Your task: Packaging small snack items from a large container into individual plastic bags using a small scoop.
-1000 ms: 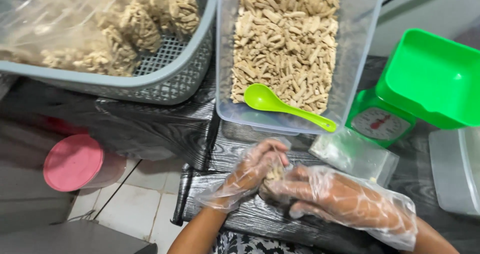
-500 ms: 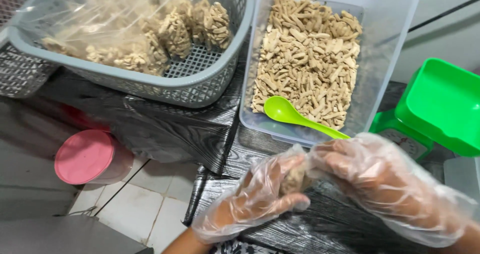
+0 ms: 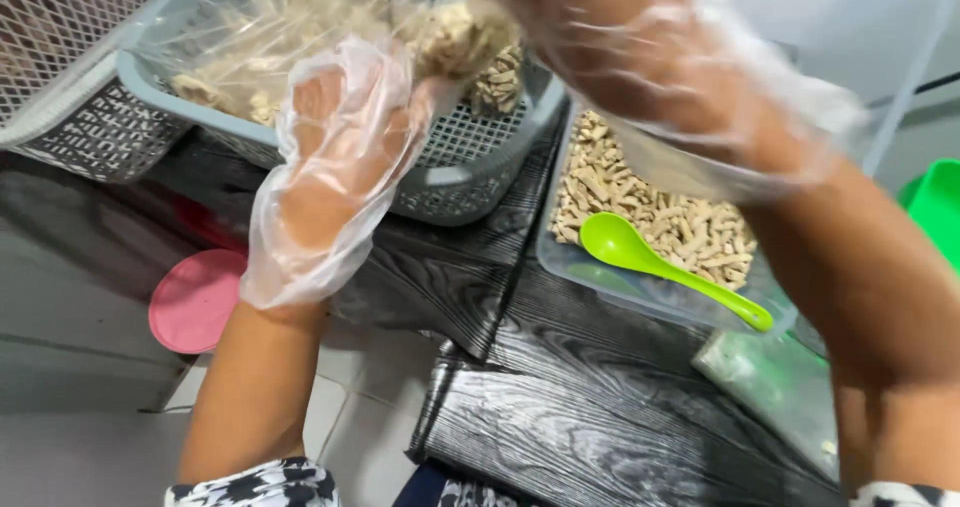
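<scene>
Fingers (image 3: 335, 92) of both gloved hands, lately pinching a small snack bag over the black table (image 3: 560, 407), now loosen above the grey basket (image 3: 470, 182), the bag apparently dropped in.

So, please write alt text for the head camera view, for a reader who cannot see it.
Two hands in clear plastic gloves, left hand and right hand, are raised over a grey basket of bagged beige snack sticks. Beside it, a clear tub of loose sticks holds a green spoon on a black table.
</scene>
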